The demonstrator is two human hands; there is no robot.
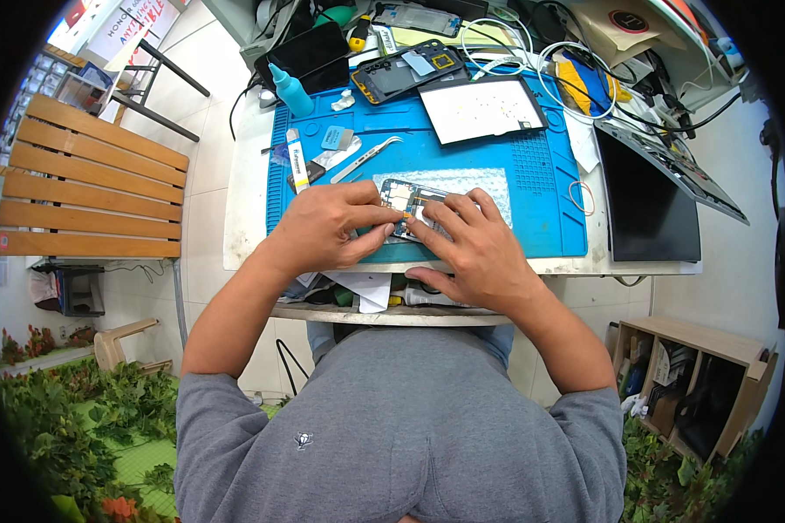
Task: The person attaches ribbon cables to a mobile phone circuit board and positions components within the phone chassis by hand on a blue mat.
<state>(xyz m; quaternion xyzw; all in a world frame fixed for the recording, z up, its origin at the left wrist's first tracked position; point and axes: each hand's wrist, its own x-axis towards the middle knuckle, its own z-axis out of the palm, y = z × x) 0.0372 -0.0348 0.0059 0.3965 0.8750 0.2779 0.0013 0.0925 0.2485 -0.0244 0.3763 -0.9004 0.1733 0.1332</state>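
An opened smartphone [399,193] with its inner board and parts showing lies on the blue work mat [366,253], partly over a pale textured sheet [488,181]. My left hand [336,222] is at its left end, thumb and fingertips drawn together near a small orange piece [406,214]. What that pinch holds, if anything, is hidden. My right hand [475,240] lies across the phone's right part with fingers apart. Its index fingertip touches down close to the left fingertips, while the thumb stretches away toward the mat's front edge.
Tweezers [366,159], a white-and-blue tube [297,161] and a blue bottle [290,91] are beyond my left hand. Farther back lie a dark phone frame [407,71] and a white panel [481,109] with tiny parts. White cables [545,65] coil at back right, beside a propped dark screen [645,196].
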